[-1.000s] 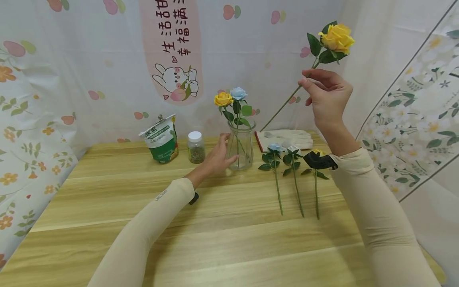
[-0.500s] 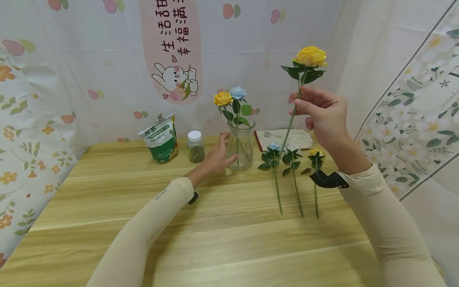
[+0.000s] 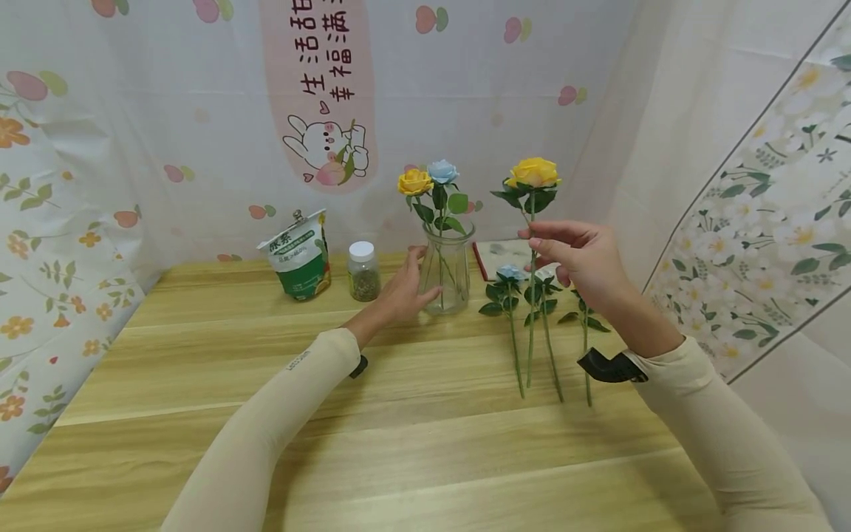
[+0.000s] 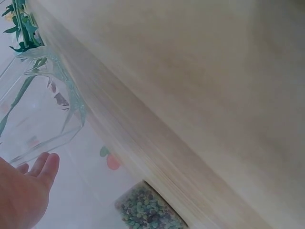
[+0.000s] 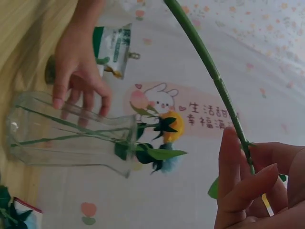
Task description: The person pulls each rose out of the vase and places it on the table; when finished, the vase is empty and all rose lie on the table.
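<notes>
Backdrop (image 3: 465, 89) lettering: 生活甜…, 幸福满…, running out of view. Green-and-white pouch (image 3: 301, 262), print too small to read, beside white-lidded jar (image 3: 364, 279) on tabletop (image 3: 372, 443). Right hand (image 3: 581, 258) pinches a yellow rose (image 3: 534, 174) by the stem, bloom up, right of glass vase (image 3: 459, 284); lying flowers (image 3: 510, 292) behind. Left hand (image 3: 402, 292) unclenched, fingers loose at the vase's side.

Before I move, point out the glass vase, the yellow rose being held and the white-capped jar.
Glass vase (image 3: 455, 272): head view, on its clear side wall.
Held yellow rose (image 3: 534, 173): head view, on its bloom.
White-capped jar (image 3: 364, 281): head view, on its body.
</notes>
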Demonstrator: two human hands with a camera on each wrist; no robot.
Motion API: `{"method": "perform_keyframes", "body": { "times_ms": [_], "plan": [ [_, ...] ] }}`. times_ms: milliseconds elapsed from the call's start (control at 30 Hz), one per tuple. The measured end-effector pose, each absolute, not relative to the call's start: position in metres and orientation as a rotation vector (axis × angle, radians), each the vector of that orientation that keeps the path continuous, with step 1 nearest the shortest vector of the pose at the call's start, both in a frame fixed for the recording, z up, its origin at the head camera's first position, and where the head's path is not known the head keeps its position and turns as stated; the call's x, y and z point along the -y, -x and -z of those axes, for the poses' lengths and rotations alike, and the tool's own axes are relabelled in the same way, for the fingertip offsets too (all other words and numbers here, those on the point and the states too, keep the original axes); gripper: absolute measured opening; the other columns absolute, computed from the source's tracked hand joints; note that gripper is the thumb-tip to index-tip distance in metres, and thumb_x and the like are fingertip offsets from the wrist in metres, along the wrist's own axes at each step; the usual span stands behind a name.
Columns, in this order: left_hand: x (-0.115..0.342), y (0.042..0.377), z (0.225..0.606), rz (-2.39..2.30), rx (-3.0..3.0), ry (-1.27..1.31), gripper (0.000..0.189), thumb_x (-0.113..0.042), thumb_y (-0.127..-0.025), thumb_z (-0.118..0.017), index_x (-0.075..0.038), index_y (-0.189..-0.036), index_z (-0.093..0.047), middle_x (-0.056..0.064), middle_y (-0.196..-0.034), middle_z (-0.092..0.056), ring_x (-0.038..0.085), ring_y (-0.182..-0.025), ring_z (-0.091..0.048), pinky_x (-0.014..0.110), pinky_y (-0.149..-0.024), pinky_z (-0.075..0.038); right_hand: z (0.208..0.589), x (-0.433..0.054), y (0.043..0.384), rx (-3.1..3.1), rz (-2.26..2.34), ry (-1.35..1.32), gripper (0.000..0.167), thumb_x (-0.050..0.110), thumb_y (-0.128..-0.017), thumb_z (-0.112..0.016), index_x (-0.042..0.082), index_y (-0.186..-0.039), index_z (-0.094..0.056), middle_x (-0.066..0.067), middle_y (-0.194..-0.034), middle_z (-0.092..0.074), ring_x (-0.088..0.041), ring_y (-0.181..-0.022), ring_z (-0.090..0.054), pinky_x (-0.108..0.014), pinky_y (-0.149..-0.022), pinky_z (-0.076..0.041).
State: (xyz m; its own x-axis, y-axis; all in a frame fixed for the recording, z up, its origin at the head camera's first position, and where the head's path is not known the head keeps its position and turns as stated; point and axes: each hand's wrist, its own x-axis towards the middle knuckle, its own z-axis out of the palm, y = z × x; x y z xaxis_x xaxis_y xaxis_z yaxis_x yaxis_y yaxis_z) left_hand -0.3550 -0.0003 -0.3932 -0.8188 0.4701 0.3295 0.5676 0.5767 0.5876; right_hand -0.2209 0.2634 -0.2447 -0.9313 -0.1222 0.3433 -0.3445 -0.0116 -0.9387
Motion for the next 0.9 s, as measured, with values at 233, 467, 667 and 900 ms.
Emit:
{"method": "perform_keyframes", "body": {
  "times_ms": [233, 467, 667, 900],
  "plan": [
    [0.001, 0.354, 0.393, 1.075, 2.671, 0.878, 0.078, -0.029, -0.096, -0.067, -0.009, -0.151, -0.017, 0.013, -0.158, -0.03, 0.029, -0.135, -0.046, 0.049, -0.093, -0.05, 0.271, -0.264, 0.22, 2.341, -1.915, -0.344, 0.018, 0.014, -0.093, -0.072, 0.018, -0.109, -0.076, 0.009, -0.101, -0.075, -0.012, -0.07, -0.068, -0.024, -0.041, -0.034],
    [0.001, 0.353, 0.393, 1.087, 2.651, 0.889, 0.077, -0.028, -0.096, -0.068, -0.008, -0.151, -0.017, 0.013, -0.158, -0.03, 0.03, -0.135, -0.046, 0.049, -0.095, -0.049, 0.299, -0.265, 0.223, 2.41, -1.992, -0.307, 0.021, 0.01, -0.09, -0.074, 0.02, -0.108, -0.076, 0.007, -0.101, -0.076, -0.015, -0.07, -0.072, -0.03, -0.039, -0.022],
    [0.001, 0.355, 0.395, 1.08, 2.654, 0.887, 0.077, -0.03, -0.096, -0.068, -0.009, -0.151, -0.017, 0.012, -0.159, -0.029, 0.029, -0.135, -0.046, 0.049, -0.094, -0.05, 0.32, -0.262, 0.222, 2.54, -1.931, -0.283, 0.03, 0.012, -0.089, -0.075, 0.006, -0.118, -0.071, 0.003, -0.102, -0.076, -0.013, -0.07, -0.068, -0.031, -0.042, -0.028],
    [0.002, 0.357, 0.396, 1.082, 2.619, 0.917, 0.075, -0.028, -0.095, -0.068, -0.008, -0.149, -0.019, 0.015, -0.158, -0.03, 0.032, -0.133, -0.048, 0.049, -0.095, -0.049, 0.338, -0.257, 0.22, 2.62, -1.932, -0.302, 0.035, 0.006, -0.092, -0.07, -0.005, -0.124, -0.065, 0.007, -0.104, -0.075, -0.013, -0.072, -0.072, -0.024, -0.042, -0.033]
  ]
}}
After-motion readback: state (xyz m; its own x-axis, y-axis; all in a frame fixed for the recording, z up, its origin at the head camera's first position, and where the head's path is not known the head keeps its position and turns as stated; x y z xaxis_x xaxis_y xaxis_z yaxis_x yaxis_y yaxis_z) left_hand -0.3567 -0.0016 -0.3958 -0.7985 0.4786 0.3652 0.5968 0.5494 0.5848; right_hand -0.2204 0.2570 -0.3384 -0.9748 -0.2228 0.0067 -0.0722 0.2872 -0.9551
